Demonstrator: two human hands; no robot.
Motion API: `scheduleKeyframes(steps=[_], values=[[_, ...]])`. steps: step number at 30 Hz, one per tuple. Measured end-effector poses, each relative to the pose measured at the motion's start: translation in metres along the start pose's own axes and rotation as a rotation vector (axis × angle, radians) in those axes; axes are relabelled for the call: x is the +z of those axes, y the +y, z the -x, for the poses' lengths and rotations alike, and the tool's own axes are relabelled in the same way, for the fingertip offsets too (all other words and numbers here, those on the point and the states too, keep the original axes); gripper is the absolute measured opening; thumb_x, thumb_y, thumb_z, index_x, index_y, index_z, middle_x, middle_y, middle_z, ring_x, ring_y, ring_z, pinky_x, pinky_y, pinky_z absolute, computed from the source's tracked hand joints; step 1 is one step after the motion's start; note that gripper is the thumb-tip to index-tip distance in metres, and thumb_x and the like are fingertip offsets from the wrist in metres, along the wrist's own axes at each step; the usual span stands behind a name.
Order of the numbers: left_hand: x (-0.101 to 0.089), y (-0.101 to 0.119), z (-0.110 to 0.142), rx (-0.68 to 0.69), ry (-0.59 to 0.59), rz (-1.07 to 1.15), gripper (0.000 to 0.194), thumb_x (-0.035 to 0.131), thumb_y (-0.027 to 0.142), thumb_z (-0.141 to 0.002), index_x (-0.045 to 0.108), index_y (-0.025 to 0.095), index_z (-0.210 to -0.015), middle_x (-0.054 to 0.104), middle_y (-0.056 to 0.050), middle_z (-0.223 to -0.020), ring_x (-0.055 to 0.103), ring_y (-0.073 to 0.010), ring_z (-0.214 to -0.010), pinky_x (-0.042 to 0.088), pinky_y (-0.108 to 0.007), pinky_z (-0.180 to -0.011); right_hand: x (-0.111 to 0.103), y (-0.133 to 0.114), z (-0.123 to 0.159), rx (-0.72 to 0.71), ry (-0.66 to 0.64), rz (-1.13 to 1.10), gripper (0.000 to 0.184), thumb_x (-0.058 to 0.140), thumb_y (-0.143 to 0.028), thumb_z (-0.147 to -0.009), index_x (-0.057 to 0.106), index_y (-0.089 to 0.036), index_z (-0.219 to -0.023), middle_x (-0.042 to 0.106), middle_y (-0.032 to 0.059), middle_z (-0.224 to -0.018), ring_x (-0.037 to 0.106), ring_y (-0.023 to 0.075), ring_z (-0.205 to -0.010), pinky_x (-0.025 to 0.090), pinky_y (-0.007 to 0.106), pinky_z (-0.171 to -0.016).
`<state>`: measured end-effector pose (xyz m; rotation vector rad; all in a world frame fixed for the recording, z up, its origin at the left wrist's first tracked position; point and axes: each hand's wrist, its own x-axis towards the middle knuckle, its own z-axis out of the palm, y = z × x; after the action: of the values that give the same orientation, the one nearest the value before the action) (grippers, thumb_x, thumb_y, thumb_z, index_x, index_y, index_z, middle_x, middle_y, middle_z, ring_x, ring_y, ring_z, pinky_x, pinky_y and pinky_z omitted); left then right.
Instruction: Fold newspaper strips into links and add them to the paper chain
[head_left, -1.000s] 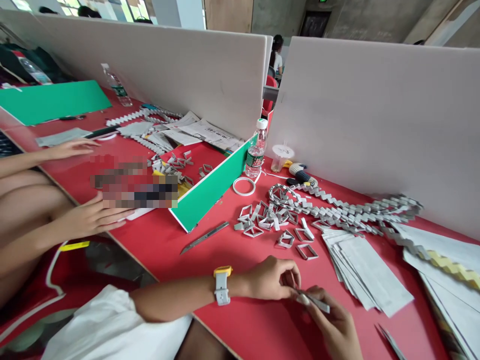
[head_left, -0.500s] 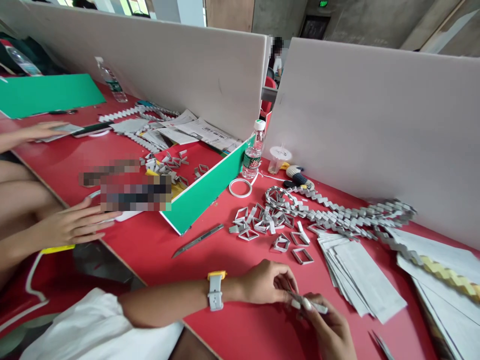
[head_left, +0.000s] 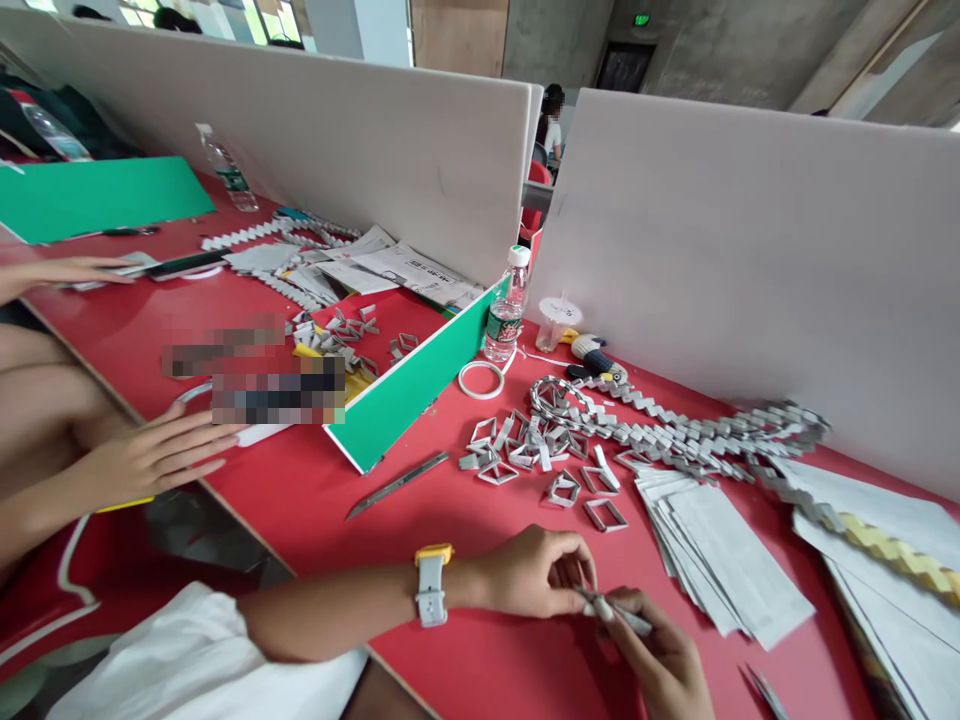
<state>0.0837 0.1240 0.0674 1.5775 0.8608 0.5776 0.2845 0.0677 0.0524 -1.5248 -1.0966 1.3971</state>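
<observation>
Low in the view, my left hand (head_left: 536, 572), with a white and yellow watch (head_left: 430, 585) on its wrist, pinches one end of a narrow folded paper strip (head_left: 619, 615). My right hand (head_left: 664, 665) grips the same strip from below, thumb on top. Both hands hover just above the red table (head_left: 487, 670). Beyond them lie several small folded paper links (head_left: 540, 450), a long chain of linked paper pieces (head_left: 697, 425) and a fanned stack of cut paper sheets (head_left: 720, 545).
A utility knife (head_left: 397, 482) lies left of the links. A green divider board (head_left: 416, 375), a tape ring (head_left: 481, 379), a water bottle (head_left: 506, 305) and a plastic cup (head_left: 555, 320) stand further back. White partitions (head_left: 750, 250) wall the far side. Another person's hands (head_left: 150, 455) rest at the left.
My two hands stay together on the strip, fingers shifting slightly along it. The camera has drifted a little. The neighbour's far hand has slid left.
</observation>
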Motion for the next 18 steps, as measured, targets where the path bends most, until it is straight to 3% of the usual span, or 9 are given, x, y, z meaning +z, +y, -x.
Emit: scheduleKeyframes(steps=[4,7,11,18], values=[[-0.003,-0.007,-0.003,0.271,0.009,-0.248,0.029,0.057,0.04,-0.089,0.072,0.025,-0.109,0.07,0.003,-0.095,0.063,-0.0104,-0.087,0.05,-0.024,-0.084,0.005,0.001,0.002,0.065,0.073,-0.19,0.042,0.085,-0.055,-0.063,0.069,-0.017,-0.069,0.058,0.0011,-0.063,0.049,0.0131,-0.062,0.044,0.026,-0.059],[-0.004,-0.011,-0.004,0.374,0.05,-0.303,0.035,0.05,0.044,-0.094,0.074,0.029,-0.115,0.071,-0.001,-0.097,0.062,-0.0125,-0.087,0.051,-0.026,-0.083,0.008,-0.002,0.004,0.092,0.064,-0.279,0.041,0.087,-0.053,-0.062,0.066,-0.018,-0.064,0.057,0.0002,-0.061,0.048,0.0123,-0.062,0.044,0.025,-0.061],[-0.001,-0.013,-0.004,0.348,0.097,-0.231,0.032,0.054,0.044,-0.093,0.073,0.036,-0.117,0.07,-0.003,-0.101,0.063,-0.0138,-0.088,0.053,-0.026,-0.083,0.002,-0.001,0.003,0.132,-0.003,-0.342,0.039,0.088,-0.052,-0.062,0.066,-0.019,-0.064,0.058,-0.0001,-0.06,0.049,0.0116,-0.06,0.042,0.025,-0.061],[-0.001,-0.005,0.001,0.291,0.009,-0.059,0.029,0.059,0.042,-0.091,0.075,0.028,-0.11,0.067,-0.002,-0.1,0.063,-0.0116,-0.091,0.052,-0.024,-0.087,-0.006,0.005,0.0,0.207,-0.132,-0.418,0.039,0.087,-0.05,-0.064,0.064,-0.019,-0.064,0.055,-0.0005,-0.058,0.047,0.0108,-0.055,0.04,0.025,-0.057]])
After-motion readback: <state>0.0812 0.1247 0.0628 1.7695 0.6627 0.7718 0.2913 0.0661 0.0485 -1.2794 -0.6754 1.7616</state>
